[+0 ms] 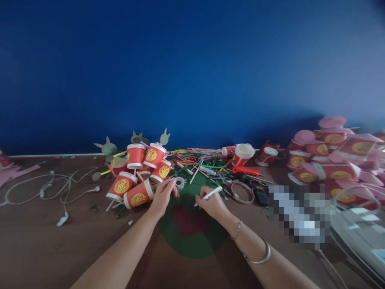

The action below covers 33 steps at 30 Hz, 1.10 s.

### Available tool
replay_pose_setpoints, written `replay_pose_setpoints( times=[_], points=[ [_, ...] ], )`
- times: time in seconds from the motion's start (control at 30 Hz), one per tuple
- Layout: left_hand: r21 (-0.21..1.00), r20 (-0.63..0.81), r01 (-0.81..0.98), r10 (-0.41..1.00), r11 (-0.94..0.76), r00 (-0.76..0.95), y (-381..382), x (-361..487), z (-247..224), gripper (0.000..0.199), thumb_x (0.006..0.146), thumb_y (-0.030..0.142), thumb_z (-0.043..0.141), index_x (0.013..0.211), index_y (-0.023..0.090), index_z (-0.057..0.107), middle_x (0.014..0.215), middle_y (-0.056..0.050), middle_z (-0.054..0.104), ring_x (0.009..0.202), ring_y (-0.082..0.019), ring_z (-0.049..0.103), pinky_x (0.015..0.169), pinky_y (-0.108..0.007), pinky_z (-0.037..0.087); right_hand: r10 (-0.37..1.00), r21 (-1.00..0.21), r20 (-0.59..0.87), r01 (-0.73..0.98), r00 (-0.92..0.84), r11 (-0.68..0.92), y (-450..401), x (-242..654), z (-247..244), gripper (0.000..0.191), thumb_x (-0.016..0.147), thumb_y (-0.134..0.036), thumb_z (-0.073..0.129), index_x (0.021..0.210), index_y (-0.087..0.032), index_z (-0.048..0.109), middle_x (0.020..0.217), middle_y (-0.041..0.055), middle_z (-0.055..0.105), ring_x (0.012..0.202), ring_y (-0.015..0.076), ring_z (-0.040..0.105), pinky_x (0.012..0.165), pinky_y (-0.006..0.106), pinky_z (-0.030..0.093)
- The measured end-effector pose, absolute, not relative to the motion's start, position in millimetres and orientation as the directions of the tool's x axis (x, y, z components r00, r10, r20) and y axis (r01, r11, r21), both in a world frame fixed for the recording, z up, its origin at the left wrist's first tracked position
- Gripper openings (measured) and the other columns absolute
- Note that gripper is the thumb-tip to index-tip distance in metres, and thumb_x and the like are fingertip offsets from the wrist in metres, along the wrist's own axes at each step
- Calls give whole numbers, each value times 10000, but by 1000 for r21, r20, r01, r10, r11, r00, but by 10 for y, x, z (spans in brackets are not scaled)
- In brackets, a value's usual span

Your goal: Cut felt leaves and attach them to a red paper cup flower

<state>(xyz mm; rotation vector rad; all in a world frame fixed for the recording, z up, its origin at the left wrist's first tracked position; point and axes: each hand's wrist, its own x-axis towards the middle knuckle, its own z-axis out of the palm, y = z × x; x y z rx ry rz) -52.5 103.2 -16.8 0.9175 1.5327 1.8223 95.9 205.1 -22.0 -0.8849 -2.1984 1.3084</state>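
Observation:
My right hand (212,202) is closed round a white marker pen (212,193), which slants with its lower end just above the green round mat (195,247). A dark red patch (189,220) shows in the middle of the mat. On the mat's left side, my left hand (165,196) has loosely bent fingers, apart at the tips, with no held thing visible. Just beyond those fingertips is a white tape roll (179,183); whether they touch it I cannot tell. Red paper cups (138,194) with yellow emblems lie close to the left hand.
Green rabbit-shaped cutouts (165,137) rise from the cups at left. Colourful thin strips (192,154) pile up by the blue wall (192,80). A red-handled tool (246,171), a clear ring (242,192) and pink-topped cups (333,140) are on the right; white earphones (63,219) lie left.

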Motion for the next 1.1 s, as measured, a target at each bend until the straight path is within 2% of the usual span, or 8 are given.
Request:
replay_pose_setpoints(
  times=[0.4,0.47,0.53,0.63,0.77,0.9,0.97,1.1],
  points=[
    [978,115,-74,804,-194,-584,1025,-533,-174,194,811,331,509,680,189,502,448,62,510,504,-123,524,596,-246,403,716,-896,41,292,-697,335,2052,952,-213,219,657,-223,535,506,-208,378,385,-54,496,368,82,439,371,171,281],
    [977,115,-77,803,-197,-585,1026,-534,-181,180,814,322,508,695,188,498,447,67,509,499,-119,521,597,-243,404,732,-927,23,260,-681,271,2072,948,-214,231,662,-240,552,505,-204,387,381,-51,500,372,81,444,378,169,289],
    [975,115,-86,801,-203,-588,1025,-533,-186,176,816,313,504,692,189,493,449,68,509,494,-117,516,594,-242,405,781,-969,-17,202,-625,140,2110,950,-209,259,680,-288,565,516,-202,384,383,-50,501,368,76,437,377,166,286],
    [969,128,-99,802,-226,-584,1023,-532,-191,214,824,316,481,651,191,483,462,60,511,499,-121,518,594,-247,407,843,-995,-90,76,-531,-58,2188,968,-183,322,725,-395,555,548,-204,367,375,-61,468,338,58,372,345,159,219],
    [974,150,-49,794,-220,-590,1029,-535,-189,324,836,338,461,547,190,469,468,44,503,513,-126,519,617,-256,402,800,-986,-141,8,-584,-168,2260,992,-110,351,695,-399,601,552,-207,344,358,-92,376,327,43,283,332,167,130],
    [987,139,20,791,-159,-595,1036,-536,-179,417,842,380,459,474,186,482,457,27,500,523,-130,515,642,-264,389,720,-985,-172,132,-673,-112,2248,991,-50,261,628,-275,637,559,-196,399,390,-99,393,355,41,307,348,161,188],
    [989,135,36,793,-141,-594,1036,-535,-171,463,848,407,445,444,185,486,446,20,496,523,-132,513,654,-269,387,720,-975,-187,218,-668,-52,2226,995,-60,222,663,-285,597,574,-197,414,390,-89,431,349,48,328,349,164,213],
    [991,134,57,793,-125,-595,1031,-535,-166,517,858,429,419,407,184,483,441,8,505,519,-135,514,645,-270,379,747,-960,-59,242,-662,138,2189,1034,-152,236,750,-334,506,582,-205,402,365,-65,468,355,71,378,381,179,275]
  ],
)
